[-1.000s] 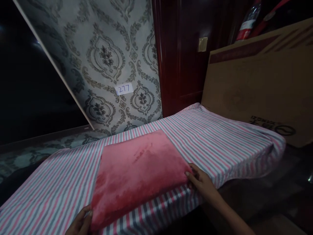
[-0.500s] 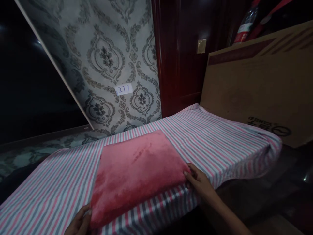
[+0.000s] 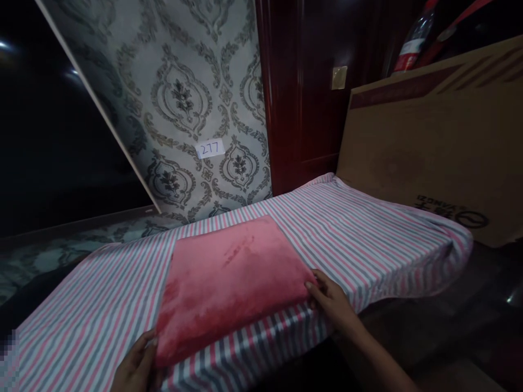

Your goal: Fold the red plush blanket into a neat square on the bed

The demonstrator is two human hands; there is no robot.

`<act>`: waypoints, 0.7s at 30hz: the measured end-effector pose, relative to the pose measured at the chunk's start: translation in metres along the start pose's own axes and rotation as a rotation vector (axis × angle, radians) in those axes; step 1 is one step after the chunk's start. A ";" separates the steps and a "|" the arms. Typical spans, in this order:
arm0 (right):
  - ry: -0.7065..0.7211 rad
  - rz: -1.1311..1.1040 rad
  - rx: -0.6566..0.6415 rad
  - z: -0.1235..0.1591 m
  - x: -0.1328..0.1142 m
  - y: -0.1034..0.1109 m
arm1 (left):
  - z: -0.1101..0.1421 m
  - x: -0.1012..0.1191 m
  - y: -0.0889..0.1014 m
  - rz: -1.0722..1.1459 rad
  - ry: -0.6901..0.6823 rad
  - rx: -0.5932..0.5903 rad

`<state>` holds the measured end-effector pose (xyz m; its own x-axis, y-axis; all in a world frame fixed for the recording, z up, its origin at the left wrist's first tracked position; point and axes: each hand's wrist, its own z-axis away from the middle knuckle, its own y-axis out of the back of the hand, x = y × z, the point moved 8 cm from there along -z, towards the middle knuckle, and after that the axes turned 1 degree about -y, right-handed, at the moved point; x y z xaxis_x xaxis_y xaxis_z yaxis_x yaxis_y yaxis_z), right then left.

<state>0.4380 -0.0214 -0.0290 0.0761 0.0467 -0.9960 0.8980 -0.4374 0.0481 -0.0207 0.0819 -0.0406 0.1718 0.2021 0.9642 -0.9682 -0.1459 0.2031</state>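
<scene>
A flat, square pink plush cloth (image 3: 229, 277), which looks like a cushion cover, lies on a striped sheet (image 3: 359, 234). Darker red patches show along its near side and in a short streak near its middle. My left hand (image 3: 137, 359) pinches the near left corner between thumb and fingers. At the near right corner, my right hand (image 3: 329, 296) grips the cloth, thumb on top and fingertips partly hidden underneath. The cloth's near edge runs close to the front edge of the sheet-covered surface.
Behind stands a patterned wall with a paper label (image 3: 210, 148) reading 277. A dark screen (image 3: 61, 136) is at the left. A large cardboard box (image 3: 425, 130) stands at the right beside a dark red wooden panel (image 3: 304, 109), with a bottle (image 3: 412, 46) above it.
The cloth's near left corner and my left hand have shifted slightly away from me and to the right. My right hand keeps its grip. The view has shifted a little.
</scene>
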 end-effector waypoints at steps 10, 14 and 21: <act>0.026 0.068 0.031 0.001 0.006 0.004 | 0.024 0.036 -0.016 0.042 -0.100 -0.033; 0.048 0.073 0.048 0.001 0.006 0.006 | 0.028 0.037 -0.019 0.079 -0.146 -0.075; 0.076 0.082 0.057 0.002 0.005 0.004 | 0.039 0.040 -0.025 0.145 -0.198 -0.116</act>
<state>0.4412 -0.0246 -0.0344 0.1830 0.0760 -0.9802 0.8616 -0.4925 0.1226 0.0172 0.0555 -0.0005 0.0506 -0.0077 0.9987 -0.9977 -0.0450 0.0502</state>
